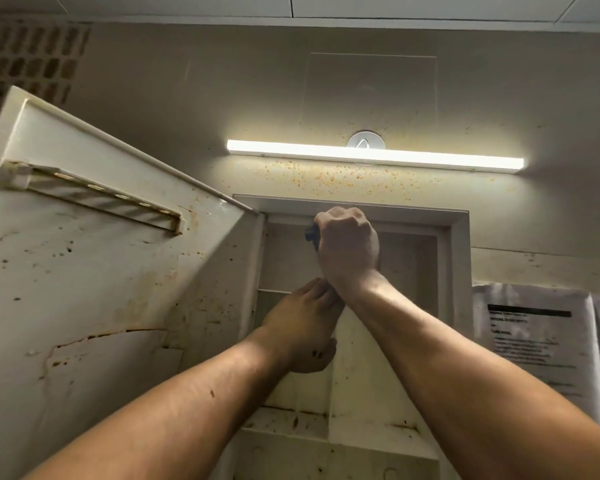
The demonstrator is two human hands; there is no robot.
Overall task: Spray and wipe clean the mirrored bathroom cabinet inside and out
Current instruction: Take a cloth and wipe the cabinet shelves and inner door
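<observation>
Looking up, we see the cabinet [459,237] set in the wall ahead, its door [101,271] swung open to our left. The door's inner face is stained with rusty spots and cracked near the bottom, and a toothbrush rack [94,192] with a row of holes runs across its upper part. Inside the cabinet, a thin shelf [274,291] crosses at mid height, and the lower ledges show brown grime.

Our right hand [347,249] is raised into the upper compartment, closed in a fist around a dark object [311,233] of which only a small end shows; we cannot tell what it is. Our left hand [302,327] sits lower, just under the right wrist, fingers curled; whether it holds anything is hidden from us. Both forearms cross in front of the cabinet's middle and block much of the interior.

Above the cabinet glows a light bar [374,154], with orange specks on the wall beneath it. To the right hangs a paper notice [530,344]; its print is too blurred to read.
</observation>
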